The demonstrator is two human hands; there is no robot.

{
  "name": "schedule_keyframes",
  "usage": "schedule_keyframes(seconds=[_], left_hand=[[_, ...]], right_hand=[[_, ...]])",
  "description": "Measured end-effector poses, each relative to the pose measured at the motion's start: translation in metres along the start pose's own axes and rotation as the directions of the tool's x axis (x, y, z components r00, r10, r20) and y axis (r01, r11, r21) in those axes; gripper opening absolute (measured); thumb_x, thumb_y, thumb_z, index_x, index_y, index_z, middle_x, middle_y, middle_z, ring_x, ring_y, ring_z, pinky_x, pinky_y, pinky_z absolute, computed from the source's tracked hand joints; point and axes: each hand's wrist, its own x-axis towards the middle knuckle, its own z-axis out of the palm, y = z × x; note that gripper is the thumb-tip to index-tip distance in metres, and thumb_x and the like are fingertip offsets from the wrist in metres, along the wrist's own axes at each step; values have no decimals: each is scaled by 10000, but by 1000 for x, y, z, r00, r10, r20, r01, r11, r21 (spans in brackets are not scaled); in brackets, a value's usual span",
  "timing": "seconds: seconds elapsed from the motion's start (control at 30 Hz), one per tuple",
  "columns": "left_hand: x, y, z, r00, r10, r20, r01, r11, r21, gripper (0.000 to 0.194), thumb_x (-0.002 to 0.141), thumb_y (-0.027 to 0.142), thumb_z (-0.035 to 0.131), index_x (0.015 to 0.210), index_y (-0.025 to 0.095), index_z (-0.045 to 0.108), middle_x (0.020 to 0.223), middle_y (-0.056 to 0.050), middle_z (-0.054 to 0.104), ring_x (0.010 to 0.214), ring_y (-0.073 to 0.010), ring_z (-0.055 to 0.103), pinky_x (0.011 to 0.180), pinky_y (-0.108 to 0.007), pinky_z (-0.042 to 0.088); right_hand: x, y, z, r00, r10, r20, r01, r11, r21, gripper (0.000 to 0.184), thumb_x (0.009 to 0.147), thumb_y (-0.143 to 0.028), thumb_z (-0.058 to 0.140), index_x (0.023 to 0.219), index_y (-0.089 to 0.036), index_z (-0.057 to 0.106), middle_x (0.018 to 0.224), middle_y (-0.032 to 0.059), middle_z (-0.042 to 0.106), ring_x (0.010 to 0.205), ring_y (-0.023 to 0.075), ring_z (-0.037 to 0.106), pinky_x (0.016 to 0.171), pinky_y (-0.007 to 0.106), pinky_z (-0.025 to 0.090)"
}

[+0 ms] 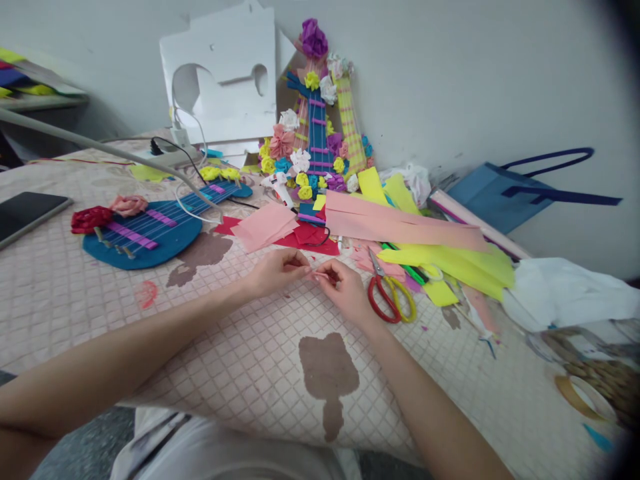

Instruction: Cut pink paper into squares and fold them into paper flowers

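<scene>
Both hands meet over the middle of the table, pinching a small piece of pink crepe paper (314, 273) between the fingertips. My left hand (279, 272) grips its left end and my right hand (345, 287) its right end; the fingers hide most of it. Just beyond them lie cut pink paper sheets (265, 225) on red paper (313, 235). Scissors (390, 297) with red and yellow handles rest close to my right hand. On the left is a blue paper guitar (150, 230) with purple strips and paper roses (93, 220).
More decorated guitars (320, 127) lean at the wall behind a white glue gun (279, 188). Long pink strips (400, 220) and yellow paper (465, 267) spread to the right. A phone (33, 217) lies far left; a blue bag (500, 193) and tape roll (585, 398) are right.
</scene>
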Motion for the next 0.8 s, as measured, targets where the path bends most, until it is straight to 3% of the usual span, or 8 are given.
schedule_keyframes(seconds=[0.33,0.57,0.8], left_hand=[[-3,-3,-2,993,42,-107,-32,995,99,142,744,268,635,728,130,606,661,9,571,581,-83,473,515,-189,360],[-1,-5,-1,997,-36,-68,33,999,-39,209,732,316,643,673,124,585,540,34,483,482,-58,392,418,-171,283],[0,-9,0,997,-17,-71,11,997,-81,208,730,312,639,664,122,586,531,24,507,467,-60,409,412,-173,294]], right_hand=[[0,1,-2,998,-18,-52,17,999,-29,80,826,-255,523,795,-199,570,735,4,588,657,137,525,587,243,405],[0,0,-2,997,-25,-66,23,999,-32,52,817,-240,530,807,-206,567,764,10,604,677,144,539,599,253,416],[-1,-4,-3,998,-17,-66,18,1000,13,53,824,-247,528,850,-215,561,808,18,610,731,150,552,627,258,436]])
